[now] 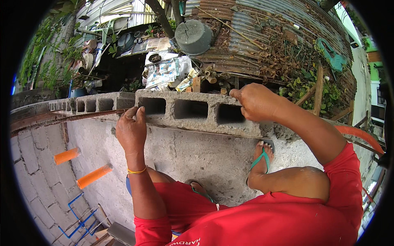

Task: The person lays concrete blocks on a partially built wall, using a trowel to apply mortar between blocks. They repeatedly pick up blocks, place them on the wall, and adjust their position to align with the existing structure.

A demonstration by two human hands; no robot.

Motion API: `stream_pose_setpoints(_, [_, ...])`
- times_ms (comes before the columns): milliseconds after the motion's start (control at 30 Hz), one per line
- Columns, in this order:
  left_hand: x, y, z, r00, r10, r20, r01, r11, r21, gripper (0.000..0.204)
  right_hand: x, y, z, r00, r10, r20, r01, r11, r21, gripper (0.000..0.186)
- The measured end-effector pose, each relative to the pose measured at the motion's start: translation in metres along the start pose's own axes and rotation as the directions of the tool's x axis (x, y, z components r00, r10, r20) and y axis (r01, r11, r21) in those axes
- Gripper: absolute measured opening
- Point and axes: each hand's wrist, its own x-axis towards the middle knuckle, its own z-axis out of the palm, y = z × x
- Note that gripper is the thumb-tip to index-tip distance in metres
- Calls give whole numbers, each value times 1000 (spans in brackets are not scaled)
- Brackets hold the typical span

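A grey hollow concrete block (193, 96) lies on top of the wall in front of me, its dark openings facing me. My left hand (132, 129) is closed at its left end, thumb and forefinger against the edge, a yellow band round the wrist. My right hand (256, 102) grips the block's right end with curled fingers, some of them hidden behind it. A thin string (184, 130) runs along the block's lower front. Rusty steel bars (69, 118) reach in from the left to beside my left fingers.
More hollow blocks (98, 102) continue the row leftward. Beyond stand a grey tub (193, 37) and rusty corrugated sheets (254, 30). Orange pipe stubs (94, 176) stick out at lower left, near blue pipes (82, 221). An orange hose (361, 135) curves at right. My sandalled foot (261, 158) is below the block.
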Motion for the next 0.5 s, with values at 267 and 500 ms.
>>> stream_pose_setpoints(267, [12, -14, -1, 993, -64, 102, 44, 982, 186, 24, 2, -2, -1, 1000, -5, -23, 5, 1000, 6, 42])
stream_pose_setpoints(500, [11, -14, -5, 989, 28, 143, -65, 963, 260, 24, -1, -3, 3, 999, 14, -51, -13, 1000, 18, 41])
